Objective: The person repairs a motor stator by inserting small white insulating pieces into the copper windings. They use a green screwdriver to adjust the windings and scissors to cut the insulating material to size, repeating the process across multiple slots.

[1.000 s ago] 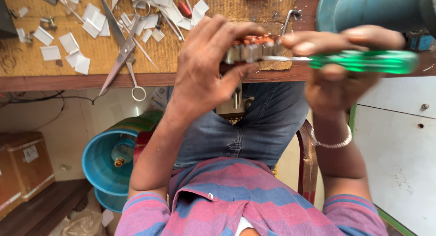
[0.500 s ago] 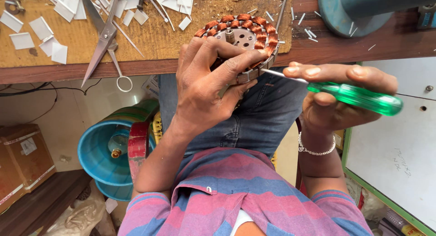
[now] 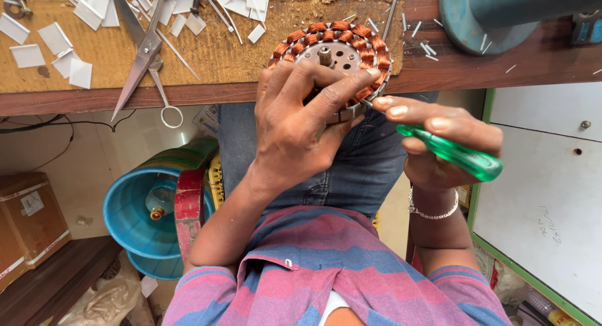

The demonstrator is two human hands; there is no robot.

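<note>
My left hand (image 3: 301, 122) grips a round motor stator (image 3: 338, 50) ringed with copper wire coils, holding it tilted at the near edge of the wooden workbench (image 3: 219, 62). My right hand (image 3: 439, 138) is closed around a screwdriver with a green translucent handle (image 3: 454, 153). Its metal tip touches the stator's rim near my left thumb. A metal shaft stands at the stator's centre.
Scissors (image 3: 141, 59) and several white paper slips (image 3: 59, 47) lie on the bench at the left. A blue-grey round base (image 3: 483, 21) stands at the back right. Below are blue tubs (image 3: 141, 222), a cardboard box (image 3: 28, 216) and a white cabinet (image 3: 542, 188).
The stator has turned from edge-on to show its coiled face and sits lower toward me. My right hand with the screwdriver has dropped and tilted, its tip staying at the rim.
</note>
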